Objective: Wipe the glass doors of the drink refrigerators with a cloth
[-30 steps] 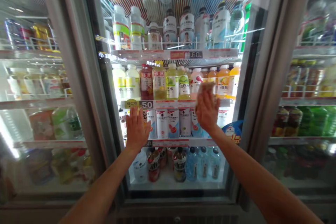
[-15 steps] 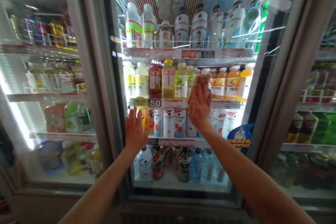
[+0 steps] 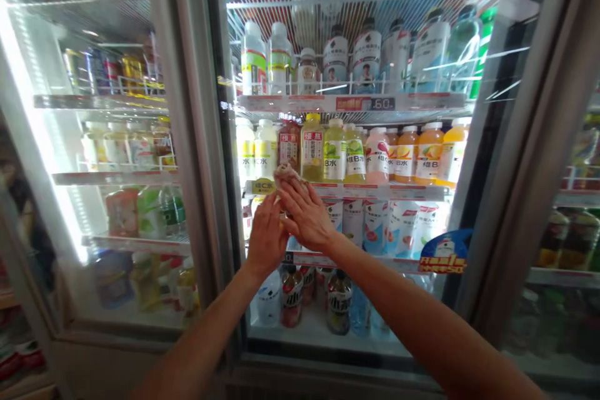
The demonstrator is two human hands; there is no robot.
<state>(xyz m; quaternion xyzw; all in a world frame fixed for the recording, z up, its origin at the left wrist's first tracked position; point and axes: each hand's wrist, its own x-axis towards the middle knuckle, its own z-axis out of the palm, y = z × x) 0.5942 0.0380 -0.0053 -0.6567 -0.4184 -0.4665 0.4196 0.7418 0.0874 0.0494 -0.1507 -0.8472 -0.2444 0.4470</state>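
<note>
I face the glass door (image 3: pixel 403 212) of a drinks fridge. My left hand (image 3: pixel 266 237) lies flat against the glass with its fingers stretched upward. My right hand (image 3: pixel 304 215) presses a small crumpled cloth (image 3: pixel 285 174) against the same glass, fingers extended over it, and partly overlaps my left hand. Behind the glass at hand height stands a row of yellow, green and orange drink bottles (image 3: pixel 347 153) on a shelf with price strips (image 3: pixel 365 190).
Further bottle rows fill the shelves above (image 3: pixel 356 62) and below (image 3: pixel 319 290). A grey door frame (image 3: pixel 187 137) separates this door from the left fridge door (image 3: pixel 112 169) with cans and bottles. Another frame post (image 3: pixel 539 150) rises at the right.
My right hand has swept leftward across the glass with the cloth, from the middle right until it meets my left hand. My left hand stays on the glass. The view has shifted left.
</note>
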